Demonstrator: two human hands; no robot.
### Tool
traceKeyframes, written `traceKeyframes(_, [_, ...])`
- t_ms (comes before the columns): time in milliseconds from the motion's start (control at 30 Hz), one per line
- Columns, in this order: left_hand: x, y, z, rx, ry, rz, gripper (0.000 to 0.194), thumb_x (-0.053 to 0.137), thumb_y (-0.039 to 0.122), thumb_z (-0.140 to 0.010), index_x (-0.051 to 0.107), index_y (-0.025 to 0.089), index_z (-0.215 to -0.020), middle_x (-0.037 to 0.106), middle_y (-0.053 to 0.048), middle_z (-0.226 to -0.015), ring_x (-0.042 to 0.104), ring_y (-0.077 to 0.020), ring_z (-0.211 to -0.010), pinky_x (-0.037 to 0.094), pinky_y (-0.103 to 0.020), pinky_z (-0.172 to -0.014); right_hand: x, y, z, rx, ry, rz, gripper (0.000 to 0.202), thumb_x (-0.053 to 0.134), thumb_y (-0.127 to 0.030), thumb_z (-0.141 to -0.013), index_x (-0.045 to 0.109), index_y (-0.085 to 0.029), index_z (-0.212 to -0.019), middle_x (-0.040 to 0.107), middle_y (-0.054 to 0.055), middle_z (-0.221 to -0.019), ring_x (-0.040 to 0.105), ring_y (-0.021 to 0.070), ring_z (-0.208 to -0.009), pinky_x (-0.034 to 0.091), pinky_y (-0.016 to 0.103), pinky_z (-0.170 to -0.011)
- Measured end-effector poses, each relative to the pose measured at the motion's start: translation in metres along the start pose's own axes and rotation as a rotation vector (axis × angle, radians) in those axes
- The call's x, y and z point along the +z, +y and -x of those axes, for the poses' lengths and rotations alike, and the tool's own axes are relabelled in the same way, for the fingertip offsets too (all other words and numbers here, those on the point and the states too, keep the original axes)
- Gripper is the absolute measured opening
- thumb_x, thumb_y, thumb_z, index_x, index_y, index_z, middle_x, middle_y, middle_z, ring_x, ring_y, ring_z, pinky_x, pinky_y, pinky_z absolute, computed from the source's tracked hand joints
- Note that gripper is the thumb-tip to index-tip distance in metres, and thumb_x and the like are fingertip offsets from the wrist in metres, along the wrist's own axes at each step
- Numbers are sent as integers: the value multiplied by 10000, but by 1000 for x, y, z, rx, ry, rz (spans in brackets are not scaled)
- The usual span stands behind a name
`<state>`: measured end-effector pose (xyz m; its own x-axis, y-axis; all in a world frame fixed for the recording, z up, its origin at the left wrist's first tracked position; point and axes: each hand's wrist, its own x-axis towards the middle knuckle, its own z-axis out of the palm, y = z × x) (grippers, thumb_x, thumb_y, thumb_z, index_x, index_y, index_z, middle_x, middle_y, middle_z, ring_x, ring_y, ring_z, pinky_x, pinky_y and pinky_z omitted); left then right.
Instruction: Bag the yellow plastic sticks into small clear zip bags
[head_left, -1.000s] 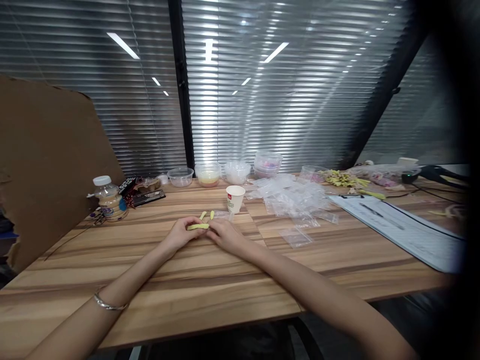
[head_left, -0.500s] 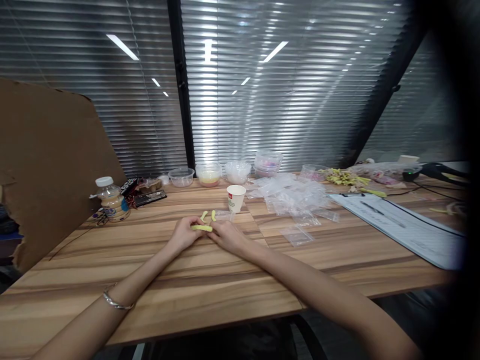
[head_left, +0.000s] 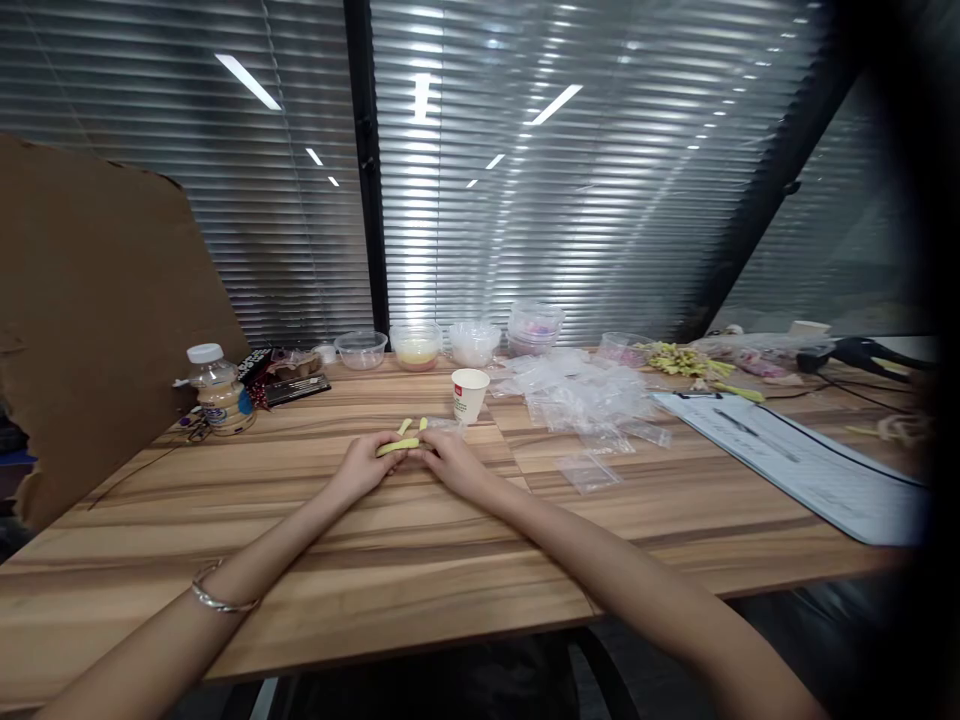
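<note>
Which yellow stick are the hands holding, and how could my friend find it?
Start at the white paper cup mid-table. Just nearer lie two short yellow pieces. The yellow stick is the longer one lying sideways, pinched between the left hand and right hand.

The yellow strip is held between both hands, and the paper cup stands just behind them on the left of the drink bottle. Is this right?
Not quite. In the head view the paper cup stands to the right of the drink bottle, not the left. The yellow strip is indeed held between the left hand and right hand.
</note>
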<state>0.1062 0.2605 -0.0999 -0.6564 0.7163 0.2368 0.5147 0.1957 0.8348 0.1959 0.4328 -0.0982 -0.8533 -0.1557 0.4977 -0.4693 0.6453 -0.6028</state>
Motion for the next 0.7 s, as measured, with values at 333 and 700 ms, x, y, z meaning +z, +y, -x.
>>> traceKeyframes(333, [0,15,1,72,46,-245,240,528,225,-744,727,183,-873,706,-39,-818,579,-193,-721,372,-238,-654,3,-5,2,-54,15,105,225,431,-255,-934,580,-168,-1079,614,84,-1052,553,175,-982,411,313,-873])
traceKeyframes(700, [0,12,1,39,27,-57,313,512,426,-807,657,149,-822,564,-7,-628,463,-145,-598,338,-221,-572,1,8,-4,83,152,-158,200,464,-313,-908,589,-157,-929,631,44,-931,570,141,-868,428,256,-787])
